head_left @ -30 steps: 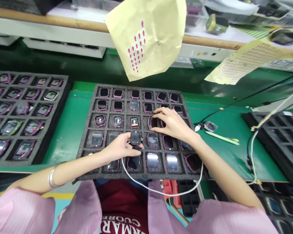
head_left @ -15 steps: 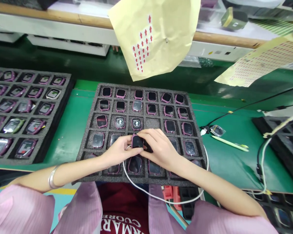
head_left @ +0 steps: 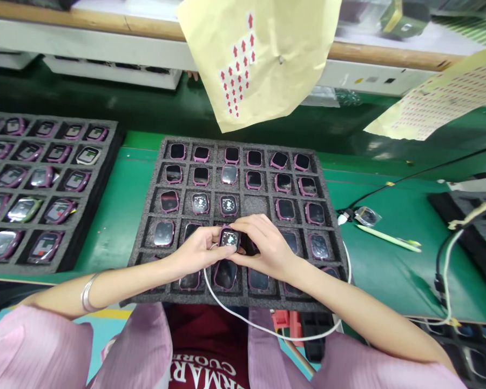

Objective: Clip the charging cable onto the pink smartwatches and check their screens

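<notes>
I have the left hand (head_left: 202,246) clamped on the watch (head_left: 229,236), thumb across its lower edge, and the right hand (head_left: 265,246) closed on its right side, a fingertip at the upper corner. The watch is between the two hands, over the near half of the tray (head_left: 254,205). Its lit screen faces up at my camera; the long axis seems to run away from the body, but fingers hide the lower edge, so I can't be sure. A white cable (head_left: 263,328) loops from the left hand, passing under the right forearm.
</notes>
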A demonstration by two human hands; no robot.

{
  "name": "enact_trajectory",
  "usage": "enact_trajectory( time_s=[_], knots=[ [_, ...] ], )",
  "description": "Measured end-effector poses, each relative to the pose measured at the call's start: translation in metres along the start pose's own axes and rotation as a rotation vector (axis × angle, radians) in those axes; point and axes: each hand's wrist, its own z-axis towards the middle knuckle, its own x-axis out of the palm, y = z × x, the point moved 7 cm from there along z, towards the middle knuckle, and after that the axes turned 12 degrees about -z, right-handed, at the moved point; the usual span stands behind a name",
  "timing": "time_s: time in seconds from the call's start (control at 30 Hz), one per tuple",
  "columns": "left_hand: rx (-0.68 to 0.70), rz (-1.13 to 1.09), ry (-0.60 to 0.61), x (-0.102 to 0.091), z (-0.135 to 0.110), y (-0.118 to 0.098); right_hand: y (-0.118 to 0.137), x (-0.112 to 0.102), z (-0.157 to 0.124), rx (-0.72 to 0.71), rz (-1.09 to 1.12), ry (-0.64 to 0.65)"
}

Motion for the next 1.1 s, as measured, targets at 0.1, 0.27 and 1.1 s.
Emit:
enact_trajectory(
  time_s=[0.1,0.27,1.1],
  knots=[
    [0.003,0.002,-0.004,0.0,0.0,-0.001,-0.001,0.001,-0.001,0.009,0.028,0.011],
    [-0.011,0.007,0.001,-0.001,-0.001,-0.001,-0.002,0.001,-0.002,0.025,0.056,0.014],
    [-0.129,0.251,0.027,0.016,-0.002,0.002,-0.083,-0.045,-0.009,0.191,-0.302,0.281]
  ],
)
